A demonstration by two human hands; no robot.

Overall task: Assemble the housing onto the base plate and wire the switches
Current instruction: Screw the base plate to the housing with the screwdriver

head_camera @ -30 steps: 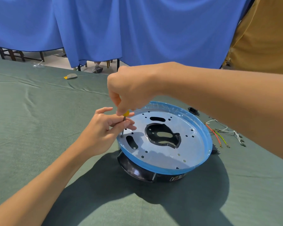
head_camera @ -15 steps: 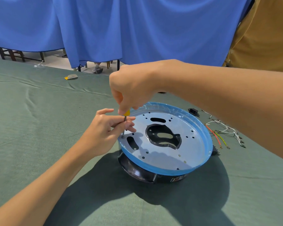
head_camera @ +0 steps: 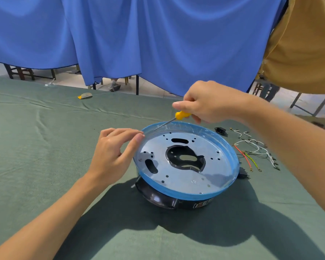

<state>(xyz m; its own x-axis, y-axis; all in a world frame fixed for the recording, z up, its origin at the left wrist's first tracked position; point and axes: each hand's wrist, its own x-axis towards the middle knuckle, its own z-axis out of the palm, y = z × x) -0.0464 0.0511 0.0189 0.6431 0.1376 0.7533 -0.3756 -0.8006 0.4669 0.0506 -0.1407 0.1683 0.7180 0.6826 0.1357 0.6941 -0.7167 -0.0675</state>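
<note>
A round metal base plate (head_camera: pixel 184 177) with a blue film rim rests upside down on a black housing (head_camera: pixel 158 197) on the green cloth. My right hand (head_camera: pixel 208 102) grips a yellow-handled screwdriver (head_camera: pixel 180 115); its shaft slants down to the plate's far left rim. My left hand (head_camera: pixel 111 152) hovers at the plate's left edge, fingers apart, fingertips touching the blue rim, holding nothing. A screw head (head_camera: pixel 139 160) sits in the plate near the left edge.
Loose wires (head_camera: pixel 251 151), white, red and yellow-green, lie right of the plate. A black socket (head_camera: pixel 220 130) sits behind them, and a black switch (head_camera: pixel 242 174) at the plate's right edge. A small yellow-grey object (head_camera: pixel 85 95) lies far left. A person in a mustard shirt (head_camera: pixel 304 44) stands at right.
My right hand lifted the screwdriver off the screw at the left of the plate and swung up and right. My left hand released the shaft and opened at the rim.
</note>
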